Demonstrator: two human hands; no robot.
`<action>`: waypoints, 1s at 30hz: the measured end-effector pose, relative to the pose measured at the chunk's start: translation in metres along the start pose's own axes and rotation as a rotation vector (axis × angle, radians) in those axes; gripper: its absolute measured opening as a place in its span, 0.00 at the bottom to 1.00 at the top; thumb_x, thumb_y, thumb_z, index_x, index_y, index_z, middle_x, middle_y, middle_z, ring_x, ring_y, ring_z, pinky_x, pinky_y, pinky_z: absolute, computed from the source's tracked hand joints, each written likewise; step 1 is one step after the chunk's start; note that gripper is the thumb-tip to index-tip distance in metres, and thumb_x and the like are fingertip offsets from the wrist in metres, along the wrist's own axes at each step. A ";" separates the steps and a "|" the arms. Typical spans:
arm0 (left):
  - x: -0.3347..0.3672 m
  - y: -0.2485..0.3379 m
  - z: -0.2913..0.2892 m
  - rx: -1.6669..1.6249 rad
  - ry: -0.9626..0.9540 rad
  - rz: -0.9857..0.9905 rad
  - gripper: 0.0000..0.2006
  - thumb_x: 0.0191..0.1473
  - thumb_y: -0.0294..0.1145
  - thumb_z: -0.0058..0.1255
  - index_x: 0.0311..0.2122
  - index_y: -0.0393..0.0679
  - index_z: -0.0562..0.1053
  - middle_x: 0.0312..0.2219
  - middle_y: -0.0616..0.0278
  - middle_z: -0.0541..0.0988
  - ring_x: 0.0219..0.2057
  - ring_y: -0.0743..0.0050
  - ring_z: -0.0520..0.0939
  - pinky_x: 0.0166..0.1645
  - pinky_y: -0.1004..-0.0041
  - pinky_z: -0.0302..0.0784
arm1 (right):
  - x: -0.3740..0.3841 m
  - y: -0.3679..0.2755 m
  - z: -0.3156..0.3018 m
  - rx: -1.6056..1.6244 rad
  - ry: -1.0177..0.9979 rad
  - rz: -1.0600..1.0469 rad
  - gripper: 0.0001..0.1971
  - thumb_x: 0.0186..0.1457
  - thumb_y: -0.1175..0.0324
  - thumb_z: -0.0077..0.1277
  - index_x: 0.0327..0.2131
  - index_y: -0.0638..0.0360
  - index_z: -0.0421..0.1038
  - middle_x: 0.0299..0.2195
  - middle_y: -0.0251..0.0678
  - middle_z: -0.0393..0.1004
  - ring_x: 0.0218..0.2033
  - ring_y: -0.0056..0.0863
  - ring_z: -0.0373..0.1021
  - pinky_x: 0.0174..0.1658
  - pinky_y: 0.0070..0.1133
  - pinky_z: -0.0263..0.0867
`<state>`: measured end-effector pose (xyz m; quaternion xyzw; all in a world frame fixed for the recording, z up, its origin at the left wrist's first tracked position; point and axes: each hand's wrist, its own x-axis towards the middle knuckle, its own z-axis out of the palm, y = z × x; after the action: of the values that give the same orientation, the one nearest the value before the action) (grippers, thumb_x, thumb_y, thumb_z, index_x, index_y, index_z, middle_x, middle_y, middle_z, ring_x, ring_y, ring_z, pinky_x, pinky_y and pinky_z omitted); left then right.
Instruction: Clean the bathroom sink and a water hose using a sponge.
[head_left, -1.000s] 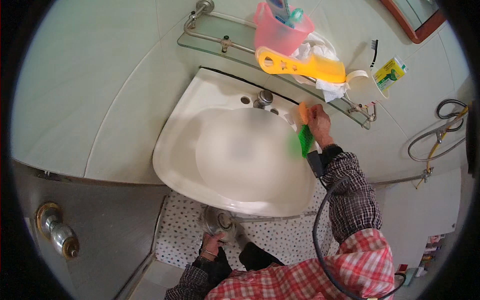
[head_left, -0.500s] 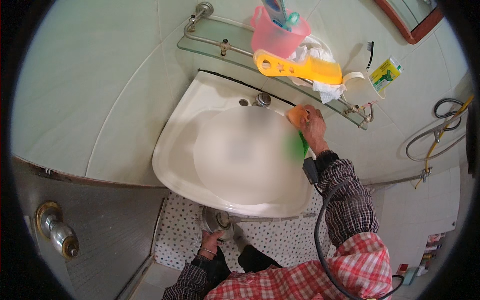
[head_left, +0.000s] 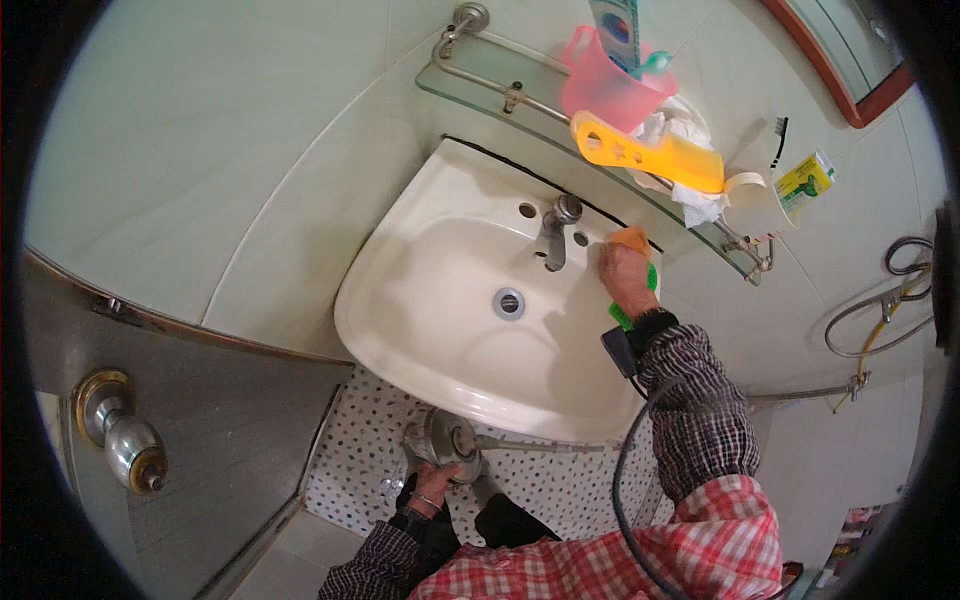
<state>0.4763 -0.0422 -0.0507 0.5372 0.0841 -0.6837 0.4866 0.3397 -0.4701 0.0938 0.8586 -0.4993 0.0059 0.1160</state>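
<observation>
1. Checking head view: right hand (head_left: 626,278) has shifted toward the bowl side of the orange pad (head_left: 632,239) since a second ago; pad sits at back right corner of the basin (head_left: 395,300), right of the tap (head_left: 556,240).
2. Right fingers curled, tips hidden; can't tell if pinching pad. Green mesh piece (head_left: 653,277) now partly covered by hand.
3. Left fingers still gripping round metal vessel (head_left: 438,436) below basin's front edge; left hand (head_left: 433,482) little changed.
4. Work in hand, judged: centred on that corner, not around drain (head_left: 509,304).
</observation>
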 end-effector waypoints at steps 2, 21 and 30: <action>-0.006 0.000 -0.010 -0.004 0.024 0.012 0.11 0.35 0.29 0.57 0.27 0.46 0.67 0.27 0.65 0.74 0.31 0.73 0.73 0.29 0.71 0.64 | -0.007 -0.033 -0.028 0.239 0.091 0.060 0.06 0.41 0.69 0.42 0.19 0.59 0.67 0.18 0.38 0.68 0.22 0.35 0.67 0.24 0.29 0.61; -0.009 0.013 -0.010 0.002 -0.020 0.098 0.18 0.35 0.28 0.54 0.35 0.41 0.66 0.29 0.62 0.72 0.26 0.71 0.73 0.25 0.74 0.69 | 0.036 -0.192 -0.029 -0.017 0.079 -0.115 0.04 0.38 0.75 0.44 0.22 0.63 0.67 0.22 0.41 0.68 0.25 0.32 0.68 0.28 0.21 0.66; -0.022 0.026 -0.017 -0.050 -0.004 -0.201 0.14 0.35 0.26 0.55 0.31 0.38 0.69 0.27 0.64 0.73 0.26 0.75 0.73 0.24 0.77 0.68 | 0.074 -0.216 -0.018 0.289 0.211 -0.108 0.06 0.41 0.76 0.39 0.25 0.64 0.65 0.26 0.45 0.66 0.28 0.37 0.66 0.29 0.27 0.65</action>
<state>0.5060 -0.0319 -0.0291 0.5122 0.1537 -0.7280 0.4290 0.5641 -0.4278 0.0794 0.8865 -0.4315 0.1613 0.0431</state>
